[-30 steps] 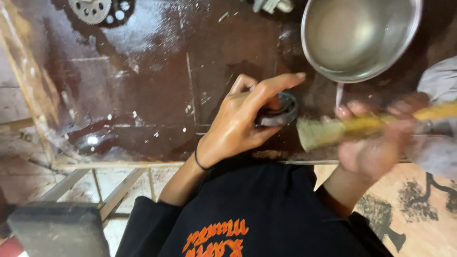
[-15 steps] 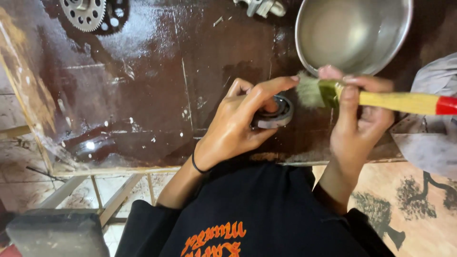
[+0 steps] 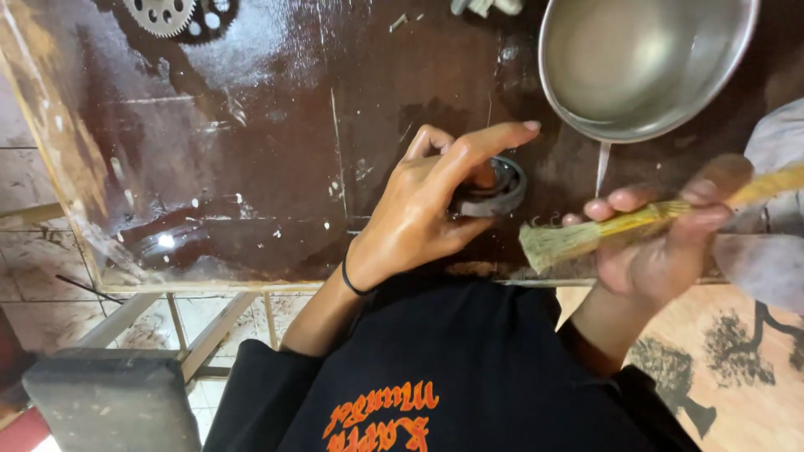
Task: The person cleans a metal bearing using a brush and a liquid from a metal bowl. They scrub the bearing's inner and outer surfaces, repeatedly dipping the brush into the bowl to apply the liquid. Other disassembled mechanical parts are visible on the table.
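Observation:
My left hand grips a dark round metal bearing held on edge against the wet brown table, index finger stretched out over it. My right hand holds a paintbrush with a yellow wooden handle. Its pale bristles point left, just right of and below the bearing, a short gap away from it. The brush is blurred by motion. A steel bowl with cloudy liquid stands at the back right, above the brush.
A toothed sprocket lies at the table's far left corner, and small metal parts sit at the top edge. A grey cloth lies at the right. The table's front edge runs just before my body.
The brush has swung from beside the bowl's rim, near the bearing's top, down and to the right, below the bearing. My left hand has kept its hold on the bearing.

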